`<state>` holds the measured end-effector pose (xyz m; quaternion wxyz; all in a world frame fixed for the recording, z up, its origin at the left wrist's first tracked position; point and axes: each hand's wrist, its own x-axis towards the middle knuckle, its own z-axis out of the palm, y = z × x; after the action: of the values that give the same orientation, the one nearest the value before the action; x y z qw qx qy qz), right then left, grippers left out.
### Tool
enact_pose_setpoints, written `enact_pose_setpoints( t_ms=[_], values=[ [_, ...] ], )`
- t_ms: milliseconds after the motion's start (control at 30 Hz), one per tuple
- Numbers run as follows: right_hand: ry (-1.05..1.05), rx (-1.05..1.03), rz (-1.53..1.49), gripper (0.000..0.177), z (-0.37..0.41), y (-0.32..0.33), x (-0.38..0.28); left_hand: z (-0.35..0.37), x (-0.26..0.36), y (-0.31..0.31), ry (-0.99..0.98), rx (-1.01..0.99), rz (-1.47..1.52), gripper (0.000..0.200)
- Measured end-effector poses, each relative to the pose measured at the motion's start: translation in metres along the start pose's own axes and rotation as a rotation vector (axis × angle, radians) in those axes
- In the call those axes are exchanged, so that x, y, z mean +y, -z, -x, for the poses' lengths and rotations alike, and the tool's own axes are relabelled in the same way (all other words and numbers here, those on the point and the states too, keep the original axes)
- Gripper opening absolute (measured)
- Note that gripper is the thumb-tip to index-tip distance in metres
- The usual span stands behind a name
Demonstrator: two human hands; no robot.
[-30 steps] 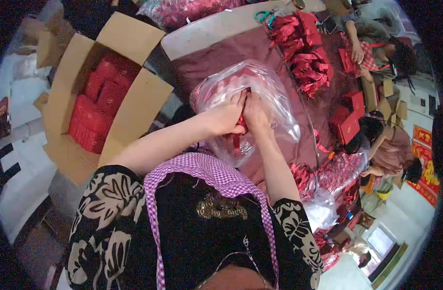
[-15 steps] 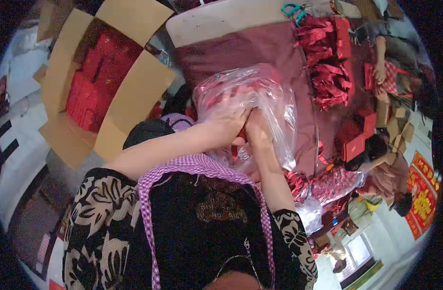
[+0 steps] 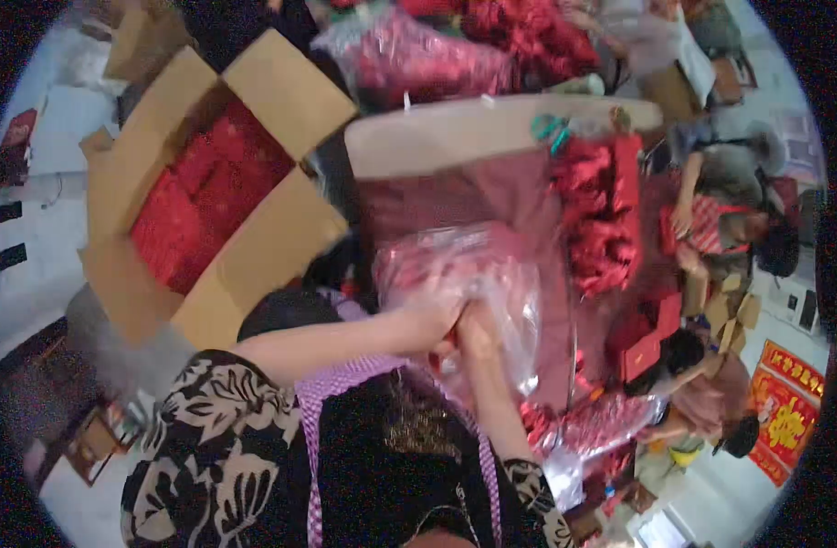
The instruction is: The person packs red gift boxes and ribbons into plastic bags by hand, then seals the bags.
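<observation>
A clear plastic bag (image 3: 455,260) with red contents lies on the dark red tablecloth right in front of me. My left hand (image 3: 432,327) is closed on the near side of the bag. Against it, my right hand (image 3: 478,333) also grips the plastic, and the two hands touch. Blur and the hands themselves hide how the fingers fold round the film. A little red shows beneath the hands.
An open cardboard box (image 3: 272,247) with red packets stands at the left. Red ribbon-like bundles (image 3: 605,215) and teal scissors (image 3: 548,131) lie on the table. Co-workers sit along the right, one in a checked apron (image 3: 710,219). More bagged red goods (image 3: 418,59) are beyond the table.
The view has tilted up, so the scene sits lower and the goods beyond the table show. Both hands still hold the bag in about the same way.
</observation>
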<state>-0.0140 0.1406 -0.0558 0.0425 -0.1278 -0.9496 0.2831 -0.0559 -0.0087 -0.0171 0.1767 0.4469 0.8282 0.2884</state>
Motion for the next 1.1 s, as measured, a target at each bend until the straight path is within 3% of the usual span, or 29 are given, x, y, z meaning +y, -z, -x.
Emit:
enact_pose_setpoints(
  t_ms=[33,67,133,267,333,367,433,567,633,667,733,767,800,867,900,933,1100],
  values=[
    [-0.115,-0.013,-0.03,0.034,0.007,-0.029,0.032,-0.001,0.0,0.008,0.001,0.021,0.095,0.092],
    [-0.078,0.022,-0.03,0.034,0.012,-0.038,0.048,0.001,-0.003,0.007,-0.015,0.057,0.064,0.092],
    [0.008,-0.126,0.346,0.035,0.017,-0.042,0.065,0.003,-0.01,-0.008,-0.034,0.058,0.1,0.104],
    [0.0,-0.114,0.449,0.033,-0.004,-0.009,0.003,-0.004,-0.029,-0.049,0.076,-0.095,0.326,0.102],
    [-0.275,-0.202,0.322,0.031,0.0,0.016,-0.043,-0.006,-0.03,-0.039,0.122,-0.291,0.548,0.104],
    [-0.269,-0.189,0.321,0.031,0.002,0.016,-0.039,-0.005,-0.027,-0.036,0.114,-0.284,0.539,0.104],
    [-0.053,-0.106,0.284,0.032,0.003,0.016,-0.029,-0.004,-0.024,-0.031,-0.024,-0.132,0.302,0.099],
    [0.194,0.067,0.267,0.037,0.019,0.033,-0.046,-0.007,-0.027,-0.044,-0.064,-0.01,0.121,0.099],
    [0.515,0.249,0.49,0.036,0.035,0.042,-0.054,-0.013,-0.03,-0.047,-0.154,-0.154,0.054,0.102],
    [0.53,0.25,0.492,0.036,0.037,0.059,-0.066,-0.009,-0.027,-0.041,-0.148,-0.14,0.053,0.102],
    [0.068,-0.625,-0.068,0.039,0.048,0.116,-0.098,0.005,-0.011,-0.019,-0.032,-0.093,0.14,0.106],
    [0.256,-0.424,-0.117,0.037,0.058,0.143,-0.111,0.006,-0.005,-0.014,-0.09,-0.076,-0.126,0.109],
    [0.438,-0.222,-0.169,0.035,0.07,0.172,-0.126,0.007,0.0,-0.006,-0.085,-0.077,-0.123,0.109],
    [0.58,0.03,-0.202,0.028,0.085,0.234,-0.168,0.011,0.006,0.007,-0.085,-0.118,-0.086,0.111],
    [0.823,0.252,-0.394,0.02,0.09,0.246,-0.177,0.008,-0.003,-0.004,-0.097,-0.092,-0.069,0.112],
    [0.961,0.175,-0.304,0.021,0.104,0.282,-0.175,0.009,-0.003,-0.003,-0.097,-0.093,-0.069,0.112],
    [1.018,0.259,-0.279,0.02,0.128,0.304,-0.165,0.01,0.001,-0.004,-0.143,-0.066,-0.157,0.115]
  ],
)
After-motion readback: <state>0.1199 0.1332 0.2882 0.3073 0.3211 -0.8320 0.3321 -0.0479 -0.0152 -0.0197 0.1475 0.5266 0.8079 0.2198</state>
